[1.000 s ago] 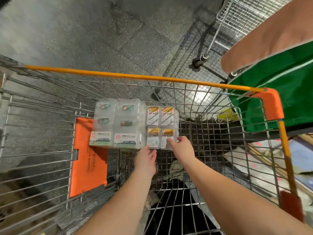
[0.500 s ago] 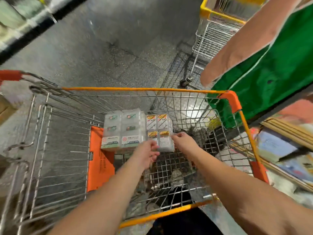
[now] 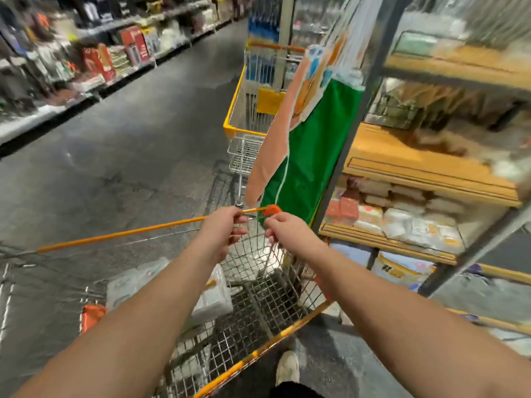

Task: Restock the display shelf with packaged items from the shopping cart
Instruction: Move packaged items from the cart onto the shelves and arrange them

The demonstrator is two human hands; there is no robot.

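My left hand point(image 3: 222, 228) and my right hand point(image 3: 287, 229) are raised side by side over the wire shopping cart point(image 3: 258, 305). They are in line with its far orange rim point(image 3: 129, 232) and the orange corner piece point(image 3: 271, 210). The fingers of both are curled. The blur hides whether they hold the rim, a clear pack or nothing. Clear plastic packs point(image 3: 143, 282) with small boxed items lie low in the cart, partly behind my left forearm. The display shelf point(image 3: 425, 173), with wooden boards and a dark metal frame, stands to the right and carries bagged goods point(image 3: 408, 222).
A green and orange banner point(image 3: 304, 156) hangs on the shelf post next to the cart corner. A yellow-rimmed cart point(image 3: 247, 110) stands ahead in the aisle. Stocked shelves point(image 3: 86, 61) line the far left. My shoe point(image 3: 287, 366) is on the grey floor.
My view has swung up from the cart's inside to the aisle and shelf. Both hands have left the yellow-labelled pack and risen toward the cart's far corner.
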